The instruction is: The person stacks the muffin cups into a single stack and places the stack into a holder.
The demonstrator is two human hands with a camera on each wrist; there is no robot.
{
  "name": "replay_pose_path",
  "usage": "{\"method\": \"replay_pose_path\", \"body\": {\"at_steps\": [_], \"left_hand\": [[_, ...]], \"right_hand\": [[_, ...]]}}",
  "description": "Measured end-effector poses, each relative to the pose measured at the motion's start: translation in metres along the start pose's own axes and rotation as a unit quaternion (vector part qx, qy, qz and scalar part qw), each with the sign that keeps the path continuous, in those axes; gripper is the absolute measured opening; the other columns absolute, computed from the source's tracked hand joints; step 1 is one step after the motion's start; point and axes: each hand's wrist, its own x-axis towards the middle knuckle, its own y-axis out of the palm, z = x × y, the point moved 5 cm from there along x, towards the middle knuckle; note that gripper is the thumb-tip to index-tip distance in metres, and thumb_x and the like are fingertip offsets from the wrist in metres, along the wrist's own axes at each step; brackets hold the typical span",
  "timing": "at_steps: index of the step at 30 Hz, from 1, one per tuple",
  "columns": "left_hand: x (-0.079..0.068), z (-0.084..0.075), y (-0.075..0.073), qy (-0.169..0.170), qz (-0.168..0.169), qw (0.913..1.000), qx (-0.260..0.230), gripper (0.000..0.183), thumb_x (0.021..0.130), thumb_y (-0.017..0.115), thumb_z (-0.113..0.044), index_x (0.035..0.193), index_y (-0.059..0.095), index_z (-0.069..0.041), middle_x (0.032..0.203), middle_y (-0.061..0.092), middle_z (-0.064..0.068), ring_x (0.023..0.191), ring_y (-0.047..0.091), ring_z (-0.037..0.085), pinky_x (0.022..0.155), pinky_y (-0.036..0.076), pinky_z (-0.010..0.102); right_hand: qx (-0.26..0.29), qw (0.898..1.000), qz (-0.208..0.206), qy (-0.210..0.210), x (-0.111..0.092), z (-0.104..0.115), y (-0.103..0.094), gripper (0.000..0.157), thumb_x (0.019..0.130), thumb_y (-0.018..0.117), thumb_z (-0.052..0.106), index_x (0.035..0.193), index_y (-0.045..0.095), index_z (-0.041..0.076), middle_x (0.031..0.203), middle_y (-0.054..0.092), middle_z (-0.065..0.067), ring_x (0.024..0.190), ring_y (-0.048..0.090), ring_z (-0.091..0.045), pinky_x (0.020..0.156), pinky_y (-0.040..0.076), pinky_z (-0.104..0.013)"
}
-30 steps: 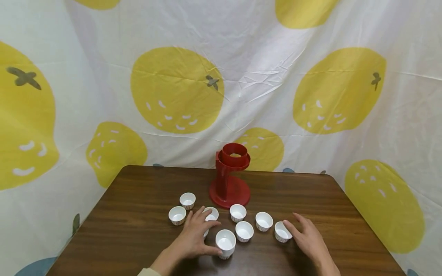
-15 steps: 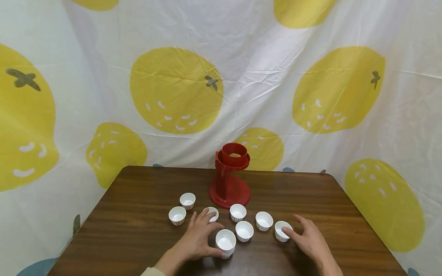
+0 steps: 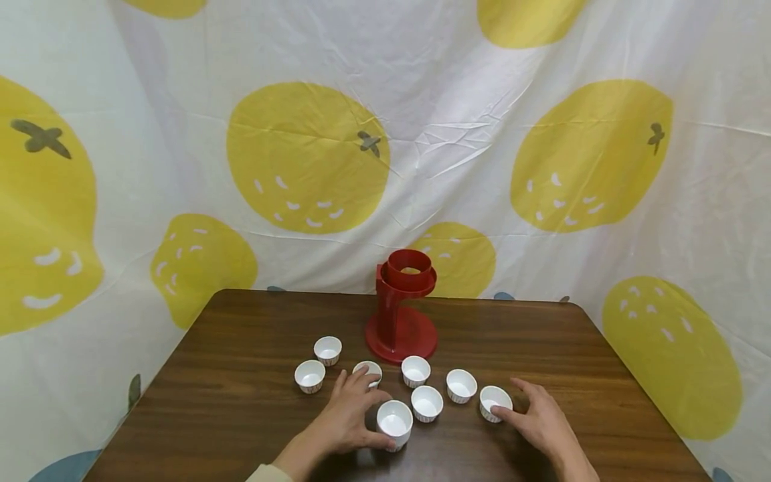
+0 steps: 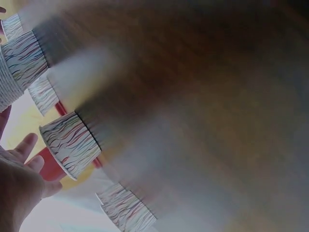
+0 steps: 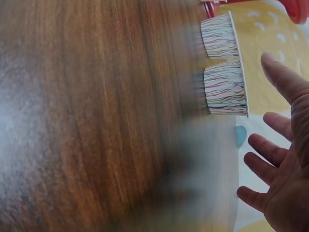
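In the head view, white baking cups with thin coloured stripes stand mouth up on the table. At the front, a nested stack of baking cups (image 3: 394,420) has several rims (image 4: 8,79). My left hand (image 3: 346,416) is spread on the stack's left, its thumb overlapping the stack's side. Its fingertips overlap a baking cup (image 3: 369,369) farther back. The left wrist view shows another baking cup (image 4: 71,145) close by the fingers. My right hand (image 3: 538,422) has its fingers spread and its thumb at the front of the rightmost baking cup (image 3: 495,400).
A red stand (image 3: 400,328) with a ring-shaped top stands behind the cups. Baking cups fill the middle, including one (image 3: 427,404) beside the stack and two at the left (image 3: 310,376). Behind the dark wooden table (image 3: 241,348) hangs a cloth (image 3: 434,187) printed with lemons.
My left hand has shifted slightly right; a cup visible under it earlier no longer shows in the head view. My right thumb has slid slightly from the rightmost cup's right edge to its front.
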Motion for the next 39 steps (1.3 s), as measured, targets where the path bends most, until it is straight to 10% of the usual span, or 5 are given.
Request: {"method": "replay_pose_path", "body": {"at_steps": [39], "left_hand": [[0.0054, -0.0049, 0.0018, -0.004, 0.019, 0.9998, -0.01, 0.059, 0.065, 0.087, -0.053, 0.107, 0.069, -0.015, 0.127, 0.059, 0.009, 0.131, 0.043, 0.032, 0.107, 0.024, 0.069]], "right_hand": [[-0.051, 0.998, 0.02, -0.023, 0.0034, 0.0002, 0.009, 0.08, 0.071, 0.085, 0.048, 0.131, 0.06, 0.0, 0.125, 0.059, -0.025, 0.116, 0.053, -0.047, 0.091, 0.042, -0.063]]}}
